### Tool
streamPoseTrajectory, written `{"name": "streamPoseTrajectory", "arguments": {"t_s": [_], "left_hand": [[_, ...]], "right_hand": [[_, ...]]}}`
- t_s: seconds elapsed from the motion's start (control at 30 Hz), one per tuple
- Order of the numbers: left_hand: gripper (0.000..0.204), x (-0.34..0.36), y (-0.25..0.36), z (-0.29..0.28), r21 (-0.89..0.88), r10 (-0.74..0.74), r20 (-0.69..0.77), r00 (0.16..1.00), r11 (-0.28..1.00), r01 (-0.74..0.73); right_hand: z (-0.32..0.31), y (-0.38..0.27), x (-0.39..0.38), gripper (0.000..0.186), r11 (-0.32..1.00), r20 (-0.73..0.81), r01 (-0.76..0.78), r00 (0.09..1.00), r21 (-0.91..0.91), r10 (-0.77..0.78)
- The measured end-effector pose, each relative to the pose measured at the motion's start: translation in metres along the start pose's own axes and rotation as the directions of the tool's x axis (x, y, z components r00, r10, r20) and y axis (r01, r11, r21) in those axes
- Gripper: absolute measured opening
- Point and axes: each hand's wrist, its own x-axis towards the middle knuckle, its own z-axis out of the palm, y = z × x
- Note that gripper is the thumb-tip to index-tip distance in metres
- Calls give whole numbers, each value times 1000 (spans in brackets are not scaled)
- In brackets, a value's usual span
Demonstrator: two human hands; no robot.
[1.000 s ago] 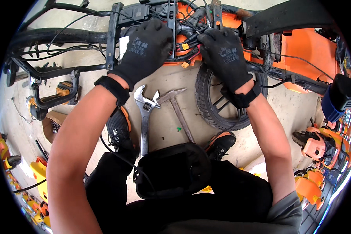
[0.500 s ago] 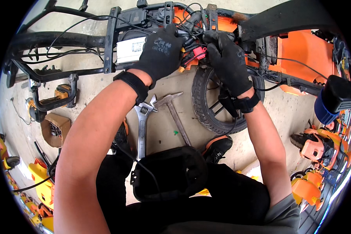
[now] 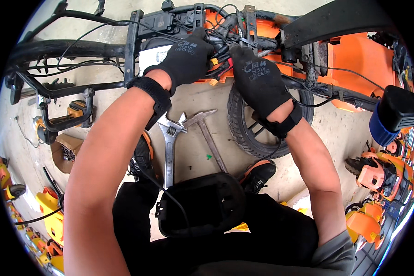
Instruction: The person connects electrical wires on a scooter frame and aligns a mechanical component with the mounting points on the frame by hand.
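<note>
A black scooter or bike frame (image 3: 130,48) lies across the far side, with a tangle of black cables (image 3: 225,33) in its middle. My left hand (image 3: 186,60), in a black work glove, is closed on cables beside a white labelled box (image 3: 152,60). My right hand (image 3: 258,82), gloved alike, is closed at the same bundle, just right of the left. Its fingertips are partly hidden among the wires. Between the hands show a red connector piece (image 3: 230,62), mostly covered, and a yellow connector (image 3: 213,82) hanging below the bundle.
Below the frame stands a black-tyred wheel (image 3: 238,120). On the concrete floor lie an adjustable wrench (image 3: 169,152), a hammer (image 3: 210,138), a cordless tool (image 3: 46,130) and a cardboard box (image 3: 64,154). A black tray-like shell (image 3: 200,204) is between my legs. Orange vehicles (image 3: 377,172) stand at right.
My right hand has moved left, closer to the left hand, and now covers most of the red connector. My left hand stays at the bundle, its wrist slightly shifted left.
</note>
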Motion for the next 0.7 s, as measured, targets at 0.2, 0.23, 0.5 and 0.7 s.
{"name": "streamPoseTrajectory", "arguments": {"t_s": [0.2, 0.23, 0.5, 0.7], "left_hand": [[16, -3, -3, 3, -20, 25, -25, 999, 999, -26], [15, -3, -3, 5, -49, -1, -32, 999, 999, 0], [12, -5, -24, -15, -290, 58, 36, 998, 956, -45], [25, -3, -20, -28, -535, -136, 177, 975, 818, 211]], "right_hand": [[21, 18, 19, 26, 982, -254, 88, 966, 169, -43], [23, 21, 18, 24, 982, -226, 81, 973, 172, -41], [18, 23, 26, 14, 971, -156, 131, 983, 202, -100], [21, 22, 25, 16, 910, -122, -2, 991, 414, 58]]}}
